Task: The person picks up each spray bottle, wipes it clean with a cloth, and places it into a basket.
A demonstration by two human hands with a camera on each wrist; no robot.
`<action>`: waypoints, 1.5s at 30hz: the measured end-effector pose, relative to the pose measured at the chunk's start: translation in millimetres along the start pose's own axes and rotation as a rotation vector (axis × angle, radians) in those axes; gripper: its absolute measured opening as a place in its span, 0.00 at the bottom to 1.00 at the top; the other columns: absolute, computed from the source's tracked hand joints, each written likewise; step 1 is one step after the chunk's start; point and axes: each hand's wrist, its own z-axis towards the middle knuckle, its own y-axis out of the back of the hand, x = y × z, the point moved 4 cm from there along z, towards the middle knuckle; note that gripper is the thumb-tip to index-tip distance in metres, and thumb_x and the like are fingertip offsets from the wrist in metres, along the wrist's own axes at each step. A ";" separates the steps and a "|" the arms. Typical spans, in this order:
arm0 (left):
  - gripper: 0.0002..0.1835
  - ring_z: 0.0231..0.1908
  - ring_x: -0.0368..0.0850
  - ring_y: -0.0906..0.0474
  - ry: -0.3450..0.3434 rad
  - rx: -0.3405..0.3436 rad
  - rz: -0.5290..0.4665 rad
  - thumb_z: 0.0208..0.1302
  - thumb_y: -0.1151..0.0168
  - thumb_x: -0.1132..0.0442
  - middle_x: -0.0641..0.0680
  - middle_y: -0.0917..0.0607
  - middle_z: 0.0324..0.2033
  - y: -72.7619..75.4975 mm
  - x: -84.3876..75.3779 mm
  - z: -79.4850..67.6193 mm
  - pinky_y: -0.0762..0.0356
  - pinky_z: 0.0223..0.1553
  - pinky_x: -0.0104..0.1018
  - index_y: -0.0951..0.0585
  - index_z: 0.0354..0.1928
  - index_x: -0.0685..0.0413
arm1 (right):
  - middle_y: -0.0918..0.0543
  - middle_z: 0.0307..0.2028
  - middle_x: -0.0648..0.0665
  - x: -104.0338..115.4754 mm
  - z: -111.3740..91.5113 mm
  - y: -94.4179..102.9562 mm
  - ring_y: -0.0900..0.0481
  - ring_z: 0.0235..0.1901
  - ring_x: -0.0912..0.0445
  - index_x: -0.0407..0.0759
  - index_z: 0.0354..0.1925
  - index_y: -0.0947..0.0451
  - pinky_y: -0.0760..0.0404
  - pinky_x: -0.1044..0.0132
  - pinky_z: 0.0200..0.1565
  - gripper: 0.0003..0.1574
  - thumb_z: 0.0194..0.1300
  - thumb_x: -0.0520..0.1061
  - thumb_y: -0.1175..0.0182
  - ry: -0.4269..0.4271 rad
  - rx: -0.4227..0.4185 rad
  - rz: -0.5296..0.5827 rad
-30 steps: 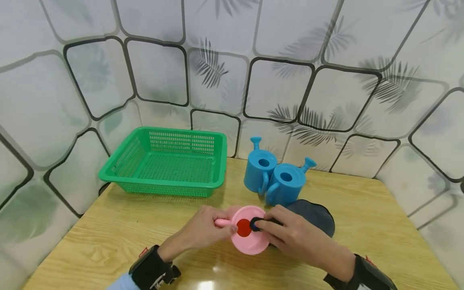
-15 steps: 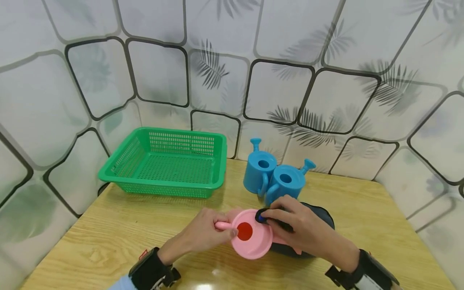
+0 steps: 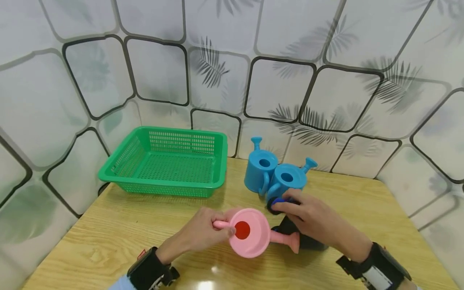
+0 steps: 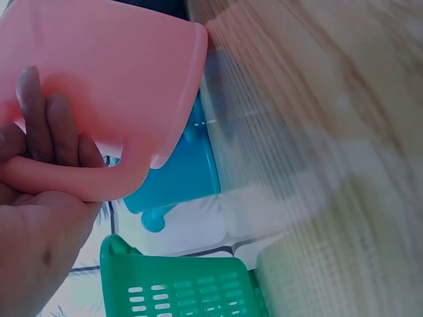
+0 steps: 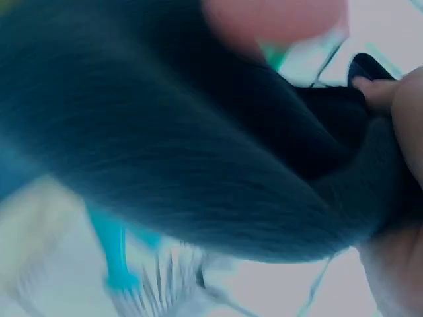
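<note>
My left hand (image 3: 212, 227) grips the handle of a pink toy watering can (image 3: 253, 245), held low over the table. Its top faces up, with a round red opening near the handle, and its spout points right. My right hand (image 3: 313, 213) pinches a dark cloth (image 5: 185, 152), whose bunched end shows a bit of blue at the fingertips. The rest of the cloth hangs below that hand, partly behind the pink spout. The left wrist view shows the left fingers curled through the handle against the can's side (image 4: 132, 59).
Two blue toy watering cans (image 3: 260, 173) stand side by side just beyond the right hand. A green perforated basket (image 3: 166, 186) sits at the back left of the wooden table (image 3: 119, 237). A patterned wall covering (image 3: 217, 88) rises behind.
My right hand has moved off the pink watering can, to the right and away from me, lifting the cloth along. The can's spout has come into view. My left hand has barely moved.
</note>
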 end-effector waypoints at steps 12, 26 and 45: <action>0.12 0.13 0.29 0.40 0.028 -0.027 0.034 0.55 0.32 0.61 0.42 0.31 0.11 -1.3 25.3 4.9 0.44 0.12 0.23 0.22 0.17 0.48 | 0.20 0.47 0.44 6.1 7.2 2.3 0.26 0.43 0.55 0.40 0.53 0.20 0.21 0.57 0.38 0.23 0.74 0.51 0.55 -0.002 -0.101 0.050; 0.12 0.13 0.30 0.39 0.016 -0.056 0.054 0.55 0.34 0.62 0.42 0.32 0.11 -2.0 25.5 5.2 0.45 0.12 0.23 0.23 0.17 0.48 | 0.17 0.43 0.46 27.7 8.6 -13.9 0.25 0.42 0.54 0.41 0.48 0.18 0.17 0.59 0.39 0.17 0.70 0.51 0.43 0.017 -0.003 0.096; 0.04 0.13 0.34 0.28 0.059 -0.072 -0.028 0.57 0.34 0.64 0.50 0.18 0.14 4.5 26.6 5.1 0.42 0.11 0.23 0.14 0.27 0.50 | 0.20 0.45 0.49 51.7 6.8 -13.8 0.26 0.45 0.53 0.51 0.49 0.17 0.19 0.57 0.40 0.27 0.49 0.38 0.25 0.083 0.143 0.079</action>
